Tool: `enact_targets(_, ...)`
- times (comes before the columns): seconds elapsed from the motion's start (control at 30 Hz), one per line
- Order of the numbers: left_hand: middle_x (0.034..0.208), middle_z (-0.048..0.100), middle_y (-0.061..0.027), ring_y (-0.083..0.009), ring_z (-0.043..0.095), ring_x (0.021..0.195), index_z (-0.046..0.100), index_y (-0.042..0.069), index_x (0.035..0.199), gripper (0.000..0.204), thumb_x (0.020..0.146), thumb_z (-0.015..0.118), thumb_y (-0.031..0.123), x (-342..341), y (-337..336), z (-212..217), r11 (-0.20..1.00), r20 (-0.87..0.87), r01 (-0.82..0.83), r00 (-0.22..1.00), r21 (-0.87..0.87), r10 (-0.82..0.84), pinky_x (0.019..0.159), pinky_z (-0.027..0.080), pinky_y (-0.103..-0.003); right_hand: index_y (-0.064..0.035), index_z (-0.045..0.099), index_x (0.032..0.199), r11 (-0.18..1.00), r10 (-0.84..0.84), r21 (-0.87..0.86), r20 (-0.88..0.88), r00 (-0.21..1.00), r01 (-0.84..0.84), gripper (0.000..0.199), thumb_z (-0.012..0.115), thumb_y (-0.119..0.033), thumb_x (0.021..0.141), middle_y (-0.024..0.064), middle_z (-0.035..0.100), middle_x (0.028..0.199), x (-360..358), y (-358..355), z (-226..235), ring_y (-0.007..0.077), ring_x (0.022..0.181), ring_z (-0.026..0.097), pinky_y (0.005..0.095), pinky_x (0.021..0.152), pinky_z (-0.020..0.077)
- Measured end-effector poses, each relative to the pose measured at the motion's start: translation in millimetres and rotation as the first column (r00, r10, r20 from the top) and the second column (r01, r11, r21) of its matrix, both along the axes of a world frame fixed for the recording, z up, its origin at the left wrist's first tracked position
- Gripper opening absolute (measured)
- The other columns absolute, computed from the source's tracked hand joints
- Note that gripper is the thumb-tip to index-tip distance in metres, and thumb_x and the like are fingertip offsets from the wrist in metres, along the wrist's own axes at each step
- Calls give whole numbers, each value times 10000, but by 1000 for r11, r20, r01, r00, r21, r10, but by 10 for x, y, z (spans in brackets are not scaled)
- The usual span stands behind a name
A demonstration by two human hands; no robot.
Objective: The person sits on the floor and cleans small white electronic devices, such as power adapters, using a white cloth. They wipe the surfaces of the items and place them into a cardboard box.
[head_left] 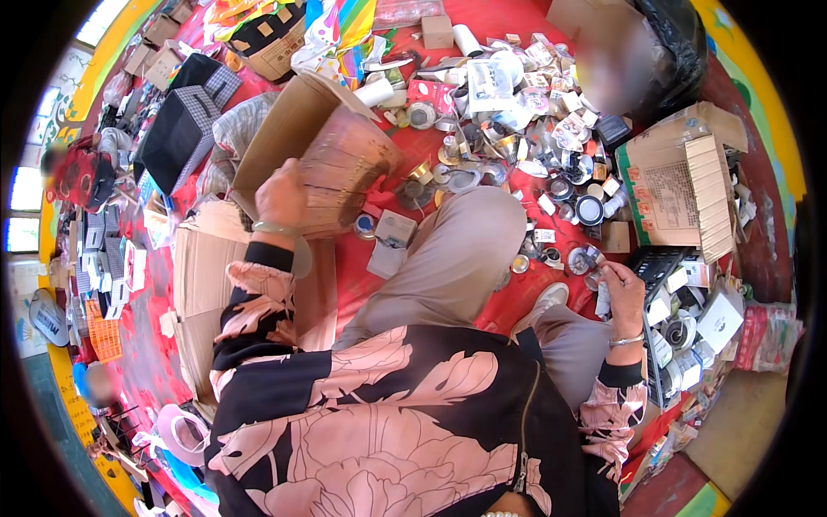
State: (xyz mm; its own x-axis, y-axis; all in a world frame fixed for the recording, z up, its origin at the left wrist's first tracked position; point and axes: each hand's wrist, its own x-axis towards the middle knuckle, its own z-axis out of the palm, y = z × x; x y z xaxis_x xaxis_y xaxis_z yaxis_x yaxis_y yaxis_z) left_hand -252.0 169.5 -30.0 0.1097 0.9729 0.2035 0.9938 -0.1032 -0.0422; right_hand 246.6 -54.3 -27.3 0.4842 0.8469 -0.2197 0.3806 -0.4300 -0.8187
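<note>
My left hand (284, 200) is closed on the rim of an upright cardboard box (269, 142), whose front flap is stained and pinkish. An opened-out cardboard carton (205, 267) lies under my left forearm. Over by my right knee, the fingers of my right hand (626, 297) are pinched together at a small clear plastic piece (583, 258). Its exact kind is too small to make out. Beyond that hand spreads a heap of small jars, lids and little boxes, among them a dark-rimmed round jar (589, 210). Small white cartons (395, 231) stand between the box and my leg.
At the right, a black crate (656, 379) holds small boxes and round items, with a large cardboard box (676, 185) behind it. A black plastic bag (676, 60) bulges at the far right. Dark checked storage boxes (177, 129) stand at the left. Red sheeting covers the floor.
</note>
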Motion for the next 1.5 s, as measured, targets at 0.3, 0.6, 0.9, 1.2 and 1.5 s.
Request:
enact_targets(0.3,797,634,-169,-343,633,747,516,70,854,81,815,463,118,-168,-194,134,997,-90,-58,995,-53,53,645,509,-423,44,645,915,1000,3,5,38,999,-3,182,562,-102,845,37,628,701,-8,-34,37,75,654,560,208,622,439)
enact_targets(0.6,745,616,-124,-301,634,687,519,87,797,37,783,520,122,108,-353,139,977,-91,179,977,-117,-190,598,509,-373,33,649,921,1000,14,-1,71,997,-14,184,573,-109,831,48,635,715,-49,-71,84,86,656,573,228,617,445)
enact_targets(0.9,748,614,-116,-295,626,703,536,93,812,62,765,536,132,271,64,-71,917,-126,385,910,-102,-395,617,497,-401,31,652,919,998,18,54,51,999,-21,177,576,-102,829,54,641,730,-51,28,81,87,643,578,228,605,447)
enact_targets(1.2,893,635,-138,-277,634,861,549,53,939,160,820,477,132,816,-15,136,934,-129,129,975,-333,-181,728,496,-372,13,661,921,998,-30,48,34,999,28,172,577,-93,815,45,625,698,-111,-73,83,73,636,554,221,588,436)
enact_targets(1.5,875,625,-140,-309,560,960,611,17,629,204,773,583,158,1656,-103,-254,769,273,623,722,144,-636,898,409,-416,13,652,938,994,-99,-38,5,995,100,189,576,-128,837,28,616,683,-103,-87,180,66,581,525,202,518,409)
